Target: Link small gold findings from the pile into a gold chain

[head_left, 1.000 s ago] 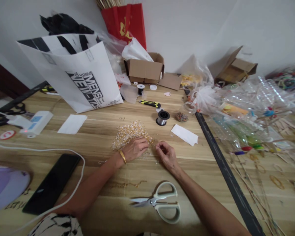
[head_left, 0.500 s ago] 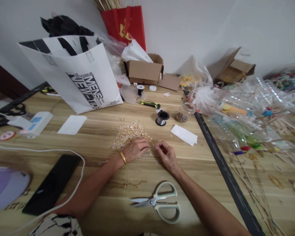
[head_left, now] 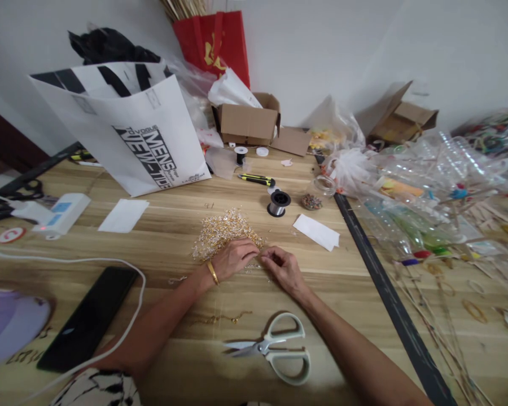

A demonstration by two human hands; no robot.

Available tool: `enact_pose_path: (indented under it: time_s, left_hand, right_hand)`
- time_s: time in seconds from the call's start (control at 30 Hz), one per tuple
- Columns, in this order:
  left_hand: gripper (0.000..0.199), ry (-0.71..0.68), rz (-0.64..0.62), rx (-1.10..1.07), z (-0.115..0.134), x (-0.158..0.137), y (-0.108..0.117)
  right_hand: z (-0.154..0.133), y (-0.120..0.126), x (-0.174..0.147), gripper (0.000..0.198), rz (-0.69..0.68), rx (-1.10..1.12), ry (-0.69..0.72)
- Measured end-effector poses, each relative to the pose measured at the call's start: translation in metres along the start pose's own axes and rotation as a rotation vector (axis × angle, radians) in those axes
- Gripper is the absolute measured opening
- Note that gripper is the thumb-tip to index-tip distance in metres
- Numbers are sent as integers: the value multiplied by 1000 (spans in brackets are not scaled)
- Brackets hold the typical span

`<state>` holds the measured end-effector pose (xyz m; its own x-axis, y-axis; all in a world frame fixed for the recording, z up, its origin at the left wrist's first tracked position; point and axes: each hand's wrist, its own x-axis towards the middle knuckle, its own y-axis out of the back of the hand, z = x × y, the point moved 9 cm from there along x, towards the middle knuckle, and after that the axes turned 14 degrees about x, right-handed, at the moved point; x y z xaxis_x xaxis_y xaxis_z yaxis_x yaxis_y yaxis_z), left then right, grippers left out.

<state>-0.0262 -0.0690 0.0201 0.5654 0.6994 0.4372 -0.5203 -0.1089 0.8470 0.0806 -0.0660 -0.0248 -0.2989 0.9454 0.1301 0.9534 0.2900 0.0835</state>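
A pile of small gold and clear beads (head_left: 222, 230) lies in the middle of the wooden table. My left hand (head_left: 236, 256), with a gold bangle at the wrist, rests at the pile's near right edge, its fingers pinched together. Close to its fingertips is my right hand (head_left: 283, 268), thumb and forefinger also pinched. Whatever sits between the fingers is too small to make out. Nearer to me lie a thin gold chain (head_left: 222, 318) and a pair of scissors (head_left: 266, 347) with pale handles, blades pointing left.
Beyond the beads stand a wire spool (head_left: 278, 203), a utility knife (head_left: 257, 180) and a glass jar of beads (head_left: 315, 197) on its side. A phone (head_left: 88, 318) and white cable (head_left: 141, 287) lie left. Plastic bottles (head_left: 406, 220) crowd the right; a paper bag (head_left: 152, 129) stands behind.
My right hand has shifted slightly left, so its fingertips are now closer to those of my left hand. The left hand has barely moved.
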Motion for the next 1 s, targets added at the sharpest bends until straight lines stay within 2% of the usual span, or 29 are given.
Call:
enact_pose_path:
  time_s: [0.5, 0.6, 0.73, 0.8, 1.0]
  left_hand:
    - [13, 38, 54, -38, 3, 1, 5]
    - [12, 105, 93, -29, 0, 0, 10]
    - [7, 308, 156, -11, -13, -4, 20]
    - [5, 382, 122, -30, -19, -4, 20]
    - [11, 412, -205, -225, -19, -3, -9]
  right_hand:
    - [-5, -5, 2, 21, -52, -101, 50]
    - [-4, -4, 2, 22, -40, -66, 34]
    - [-3, -2, 2, 24, -32, -40, 19]
    - [-3, -2, 3, 24, -30, -28, 18]
    - [-5, -1, 2, 26, -28, 12, 10]
